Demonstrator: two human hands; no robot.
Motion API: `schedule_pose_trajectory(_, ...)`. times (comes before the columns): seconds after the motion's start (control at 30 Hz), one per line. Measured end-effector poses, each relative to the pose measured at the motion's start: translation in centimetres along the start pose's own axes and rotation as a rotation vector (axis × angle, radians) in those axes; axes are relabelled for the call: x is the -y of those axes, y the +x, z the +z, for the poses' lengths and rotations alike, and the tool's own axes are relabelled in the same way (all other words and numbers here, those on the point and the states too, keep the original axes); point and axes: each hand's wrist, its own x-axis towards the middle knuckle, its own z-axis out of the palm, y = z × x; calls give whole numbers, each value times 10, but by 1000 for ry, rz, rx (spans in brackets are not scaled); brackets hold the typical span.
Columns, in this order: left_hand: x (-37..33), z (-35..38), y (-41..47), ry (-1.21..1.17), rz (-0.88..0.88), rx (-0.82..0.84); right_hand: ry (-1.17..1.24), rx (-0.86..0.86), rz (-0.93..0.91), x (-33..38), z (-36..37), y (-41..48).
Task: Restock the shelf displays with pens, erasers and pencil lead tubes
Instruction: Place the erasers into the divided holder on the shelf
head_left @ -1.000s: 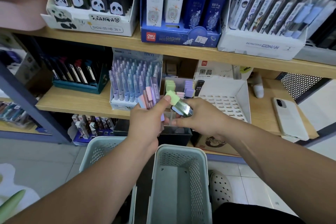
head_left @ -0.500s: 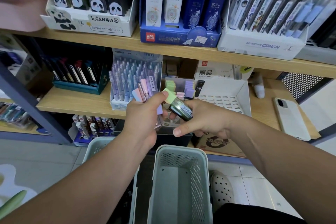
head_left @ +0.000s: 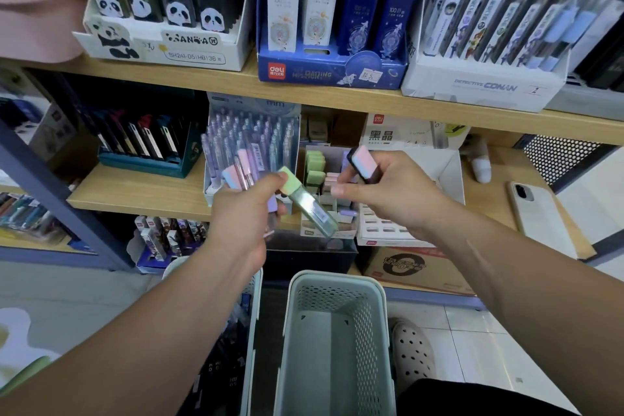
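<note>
We see the left hand (head_left: 241,219) curled round a bundle of lead tubes (head_left: 243,169), slim flat plastic cases with pastel caps in pink, blue and lilac. Its thumb presses a green-capped tube (head_left: 312,204) that juts out to the right, clear-bodied, glossy and rectangular, with a barcode label near its end. The right hand (head_left: 391,194) pinches a pink-and-blue-capped tube (head_left: 364,162) with a dark body between thumb and fingers, held tilted just above the display box (head_left: 341,204), a divided cardboard tray with green, pink and lilac caps standing in its compartments on the smooth wooden shelf (head_left: 135,189). Below, a pale plastic basket (head_left: 337,282) has perforated walls and rounded corners. Half a second ago the two hands met at the green-capped tube, fingers of both on it. Now they are apart: that tube stays with the left hand, and the right has risen toward the box with the pink-and-blue one.
</note>
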Motion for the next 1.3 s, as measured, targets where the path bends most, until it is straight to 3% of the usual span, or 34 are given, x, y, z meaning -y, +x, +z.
schedule_pose_trajectory(0.13,12,10,-12,54,-41,19,-206,41,-207,-3,21,2)
schedule_pose_trajectory(0.27,16,14,-14,77,-34,71,-455,-22,-350,-12,30,5)
schedule_pose_trajectory(0.47,18,10,-12,109,-36,154,-371,41,-310,-19,24,11)
schedule_pose_trajectory(0.63,34,1,-1,56,-93,59,-357,-91,-211,-19,14,23)
schedule_pose_trajectory(0.77,54,-6,2,241,-87,-34,-171,-153,-163,-8,12,27)
schedule_pose_trajectory(1.0,78,-11,9,286,-40,-57,-212,-224,-244,-13,17,50)
schedule_pose_trajectory(1.3,82,1,22,268,-19,-99,-482,-337,-387,-27,14,76)
